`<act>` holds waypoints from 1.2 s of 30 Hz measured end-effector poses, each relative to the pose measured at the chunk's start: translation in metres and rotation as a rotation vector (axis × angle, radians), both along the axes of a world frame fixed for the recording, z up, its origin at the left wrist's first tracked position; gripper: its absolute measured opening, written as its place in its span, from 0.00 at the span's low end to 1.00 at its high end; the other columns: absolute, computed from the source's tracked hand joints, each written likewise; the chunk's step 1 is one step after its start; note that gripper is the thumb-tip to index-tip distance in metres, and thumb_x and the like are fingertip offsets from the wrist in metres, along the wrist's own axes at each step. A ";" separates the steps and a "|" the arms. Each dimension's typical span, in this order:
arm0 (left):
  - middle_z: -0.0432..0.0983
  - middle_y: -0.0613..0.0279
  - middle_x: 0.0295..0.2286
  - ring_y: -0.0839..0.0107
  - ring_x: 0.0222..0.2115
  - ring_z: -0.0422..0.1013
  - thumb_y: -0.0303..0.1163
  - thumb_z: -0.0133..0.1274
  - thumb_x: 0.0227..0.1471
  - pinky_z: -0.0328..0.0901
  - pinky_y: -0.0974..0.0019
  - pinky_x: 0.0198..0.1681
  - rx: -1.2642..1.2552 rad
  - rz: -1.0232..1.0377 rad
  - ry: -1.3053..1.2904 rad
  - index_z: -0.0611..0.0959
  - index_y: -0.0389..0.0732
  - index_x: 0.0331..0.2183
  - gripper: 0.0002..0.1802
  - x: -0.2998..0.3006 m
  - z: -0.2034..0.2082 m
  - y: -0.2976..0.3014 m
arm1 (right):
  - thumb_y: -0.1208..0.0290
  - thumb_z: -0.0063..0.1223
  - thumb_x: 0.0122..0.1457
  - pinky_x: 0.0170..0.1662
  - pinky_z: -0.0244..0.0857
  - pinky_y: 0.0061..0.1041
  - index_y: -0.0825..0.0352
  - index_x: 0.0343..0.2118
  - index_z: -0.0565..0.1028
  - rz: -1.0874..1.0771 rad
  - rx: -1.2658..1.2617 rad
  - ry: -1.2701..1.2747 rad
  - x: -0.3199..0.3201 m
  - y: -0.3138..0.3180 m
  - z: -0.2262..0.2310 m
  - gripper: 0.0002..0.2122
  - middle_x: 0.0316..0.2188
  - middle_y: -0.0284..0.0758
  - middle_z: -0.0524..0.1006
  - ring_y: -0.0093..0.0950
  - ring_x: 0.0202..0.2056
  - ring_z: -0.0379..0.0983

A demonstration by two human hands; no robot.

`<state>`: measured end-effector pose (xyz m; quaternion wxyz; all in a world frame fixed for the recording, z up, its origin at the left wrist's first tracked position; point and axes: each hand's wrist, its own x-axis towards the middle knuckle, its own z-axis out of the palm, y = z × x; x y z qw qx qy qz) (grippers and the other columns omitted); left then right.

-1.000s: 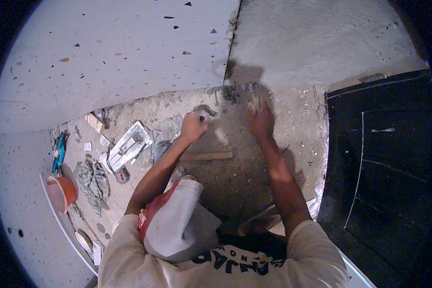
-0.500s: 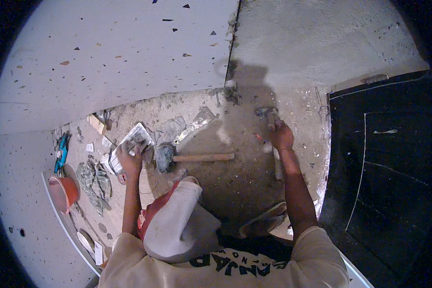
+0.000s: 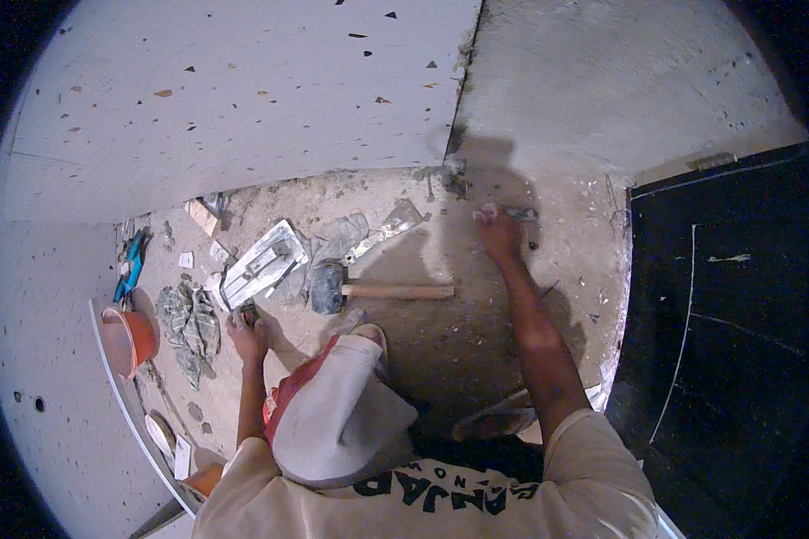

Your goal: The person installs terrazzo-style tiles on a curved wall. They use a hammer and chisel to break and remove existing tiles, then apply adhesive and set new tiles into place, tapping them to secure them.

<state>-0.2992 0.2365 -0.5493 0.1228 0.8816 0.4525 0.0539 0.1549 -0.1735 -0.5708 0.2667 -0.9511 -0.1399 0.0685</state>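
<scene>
My left hand point(image 3: 249, 337) is closed round a small dark object point(image 3: 248, 312), whose kind I cannot make out. Just beyond it lies a grey rectangular float point(image 3: 265, 266) with a handle on top. At the far right, my right hand point(image 3: 502, 235) grips a short tool with a dark end point(image 3: 523, 215); the fingers hide much of it. Between my hands rests a mallet with a dark head point(image 3: 327, 287) and a wooden handle point(image 3: 400, 292). Past the mallet is a dusty flat-bladed scraper point(image 3: 392, 228).
A crumpled grey-green cloth point(image 3: 187, 328) and an orange bucket point(image 3: 131, 341) are on the left. Blue-handled pliers-like tools point(image 3: 132, 266) lie behind the bucket. A speckled pale panel point(image 3: 270, 99) rises ahead; a black panel point(image 3: 719, 314) stands on the right.
My left hand has left the float and come nearer to me, closing on the small dark object. The right hand has shifted left, and its tool is turned to point right.
</scene>
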 end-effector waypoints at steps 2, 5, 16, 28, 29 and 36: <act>0.59 0.38 0.55 0.40 0.55 0.58 0.36 0.60 0.46 0.59 0.48 0.57 -0.033 0.048 0.006 0.66 0.39 0.57 0.38 -0.005 -0.006 0.005 | 0.54 0.52 0.58 0.42 0.70 0.42 0.59 0.42 0.78 0.009 -0.087 0.005 -0.003 0.010 0.007 0.16 0.37 0.45 0.79 0.45 0.39 0.77; 0.60 0.41 0.57 0.42 0.57 0.57 0.40 0.61 0.44 0.60 0.49 0.57 -0.012 -0.047 0.133 0.67 0.46 0.58 0.39 -0.009 -0.008 0.016 | 0.55 0.52 0.58 0.44 0.69 0.43 0.60 0.43 0.78 0.060 -0.167 0.003 -0.003 0.014 0.003 0.16 0.38 0.45 0.79 0.46 0.40 0.76; 0.71 0.47 0.45 0.48 0.46 0.68 0.47 0.67 0.37 0.67 0.51 0.47 -0.076 0.024 0.125 0.77 0.41 0.49 0.37 0.010 0.034 0.010 | 0.60 0.56 0.55 0.48 0.68 0.40 0.64 0.45 0.76 0.028 0.141 0.135 -0.006 -0.003 0.001 0.17 0.41 0.45 0.79 0.44 0.43 0.76; 0.74 0.38 0.44 0.42 0.45 0.71 0.35 0.52 0.49 0.66 0.49 0.49 0.247 0.086 0.056 0.80 0.36 0.44 0.20 0.034 0.016 0.124 | 0.68 0.55 0.56 0.49 0.69 0.34 0.67 0.45 0.77 0.093 0.004 0.114 -0.004 -0.003 0.014 0.14 0.41 0.43 0.80 0.39 0.44 0.77; 0.74 0.38 0.44 0.42 0.45 0.71 0.32 0.51 0.49 0.66 0.49 0.49 0.253 0.080 0.069 0.80 0.36 0.44 0.19 0.026 0.009 0.143 | 0.68 0.55 0.57 0.49 0.69 0.34 0.67 0.45 0.77 0.089 0.142 0.130 -0.006 -0.004 0.010 0.14 0.41 0.42 0.80 0.39 0.43 0.77; 0.77 0.42 0.41 0.48 0.43 0.75 0.32 0.50 0.49 0.69 0.50 0.46 -0.020 -0.103 0.393 0.81 0.51 0.48 0.21 0.036 -0.021 0.199 | 0.70 0.54 0.58 0.52 0.64 0.37 0.66 0.45 0.76 0.106 0.146 0.074 -0.002 -0.032 -0.024 0.12 0.45 0.40 0.76 0.38 0.45 0.73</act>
